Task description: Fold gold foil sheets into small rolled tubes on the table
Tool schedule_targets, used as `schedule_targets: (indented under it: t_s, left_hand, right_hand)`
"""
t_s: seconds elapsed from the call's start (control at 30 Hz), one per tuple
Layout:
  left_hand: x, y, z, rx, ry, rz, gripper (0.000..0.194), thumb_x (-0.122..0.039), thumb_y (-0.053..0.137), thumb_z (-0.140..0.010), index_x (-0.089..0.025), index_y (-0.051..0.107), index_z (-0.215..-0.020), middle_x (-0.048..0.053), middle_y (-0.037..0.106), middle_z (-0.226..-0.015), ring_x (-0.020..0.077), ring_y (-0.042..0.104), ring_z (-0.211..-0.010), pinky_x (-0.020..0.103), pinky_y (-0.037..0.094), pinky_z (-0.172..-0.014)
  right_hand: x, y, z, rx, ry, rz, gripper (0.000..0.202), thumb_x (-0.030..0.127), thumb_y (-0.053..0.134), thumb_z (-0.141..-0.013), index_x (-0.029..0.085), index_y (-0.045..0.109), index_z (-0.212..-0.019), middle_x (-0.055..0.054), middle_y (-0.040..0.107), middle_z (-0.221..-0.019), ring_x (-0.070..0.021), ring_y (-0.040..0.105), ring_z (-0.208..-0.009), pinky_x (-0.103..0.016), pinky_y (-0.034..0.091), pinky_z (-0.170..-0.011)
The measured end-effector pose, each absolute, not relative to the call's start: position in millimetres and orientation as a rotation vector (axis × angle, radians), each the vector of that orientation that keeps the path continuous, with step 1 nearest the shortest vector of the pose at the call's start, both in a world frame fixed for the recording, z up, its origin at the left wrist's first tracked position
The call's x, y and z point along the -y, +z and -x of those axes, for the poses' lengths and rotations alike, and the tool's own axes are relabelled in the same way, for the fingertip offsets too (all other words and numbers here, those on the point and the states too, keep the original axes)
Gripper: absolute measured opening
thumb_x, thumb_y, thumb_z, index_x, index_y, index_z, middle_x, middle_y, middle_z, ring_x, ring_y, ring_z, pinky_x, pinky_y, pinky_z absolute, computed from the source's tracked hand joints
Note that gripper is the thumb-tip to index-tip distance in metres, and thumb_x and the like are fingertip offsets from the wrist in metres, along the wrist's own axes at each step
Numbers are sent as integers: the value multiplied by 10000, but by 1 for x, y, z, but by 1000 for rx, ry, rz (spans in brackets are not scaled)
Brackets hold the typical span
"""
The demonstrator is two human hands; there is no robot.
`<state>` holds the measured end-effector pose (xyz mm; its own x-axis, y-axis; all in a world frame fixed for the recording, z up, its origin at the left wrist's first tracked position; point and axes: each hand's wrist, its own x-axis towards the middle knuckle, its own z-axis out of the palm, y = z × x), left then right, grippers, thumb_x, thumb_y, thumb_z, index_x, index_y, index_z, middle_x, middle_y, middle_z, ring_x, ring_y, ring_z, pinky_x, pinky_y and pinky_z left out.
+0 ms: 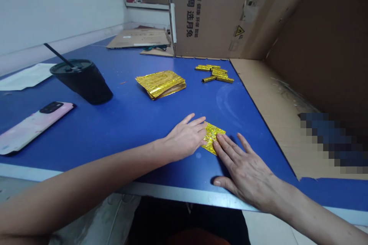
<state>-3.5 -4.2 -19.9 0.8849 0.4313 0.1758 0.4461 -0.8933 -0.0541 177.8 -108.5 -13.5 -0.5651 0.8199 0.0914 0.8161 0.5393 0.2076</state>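
Observation:
A sheet of shiny gold foil paper (212,134) lies on the blue table between my hands. Over its left edge rests my left hand (188,138), palm down, with some fingers spread and its fingertips touching the sheet. My right hand (244,164) lies flat with its fingers stretched out, two fingertips on the sheet's right side and the thumb apart on the table. Farther back is a stack of gold foil sheets (161,84). To the right of that stack are several small rolled gold foil tubes (218,72) in a loose pile.
A black tumbler (83,82) with a straw stands at the left, near a phone (34,128) and a white paper (27,76). Flat cardboard (139,38) lies at the back. A large cardboard box (212,15) walls off the back right, with a cardboard flap (264,111) along the right.

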Motion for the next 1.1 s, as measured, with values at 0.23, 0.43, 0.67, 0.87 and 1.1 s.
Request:
schedule_targets:
  t_s: [0.23,0.43,0.67,0.87,1.1]
  left_hand:
    - [-10,-27,5,710,-293,3033,208,-150,430,-839,-181,566,-994,7,553,-1187,206,437,-1155,412,238,-994]
    - [-20,-19,-3,501,-363,2976,166,-182,505,-811,-204,592,-950,13,557,-1157,228,399,-1147,409,271,-956]
    - [12,-8,-19,637,-192,2829,133,-131,477,-804,-102,606,-802,89,569,-823,210,517,-823,296,409,-653]
    - [35,-17,-13,724,-190,2814,305,-172,439,-826,-72,519,-1102,117,575,-980,216,517,-885,294,435,-703]
    - [38,-22,-3,675,-180,2927,359,-189,381,-854,-93,434,-1196,118,494,-1210,233,419,-1154,321,375,-910]
  right_hand:
    - [113,-13,-174,-2750,351,-1479,744,606,273,-817,20,440,-1246,-250,406,-1279,-363,374,-1186,-594,287,-938]
    - [123,-10,-161,-2798,295,-1523,687,592,300,-819,57,509,-1198,-214,463,-1252,-346,390,-1183,-570,293,-952]
    - [123,-10,-156,-2815,271,-1508,716,589,286,-824,18,492,-1203,-238,454,-1246,-361,397,-1171,-583,288,-949]
    - [124,-9,-153,-2822,276,-1496,700,571,310,-826,4,505,-1187,-251,475,-1220,-368,414,-1153,-585,301,-940]
    - [128,0,-156,-2814,83,-1460,680,538,373,-819,17,438,-1250,-269,393,-1285,-359,339,-1205,-567,289,-957]
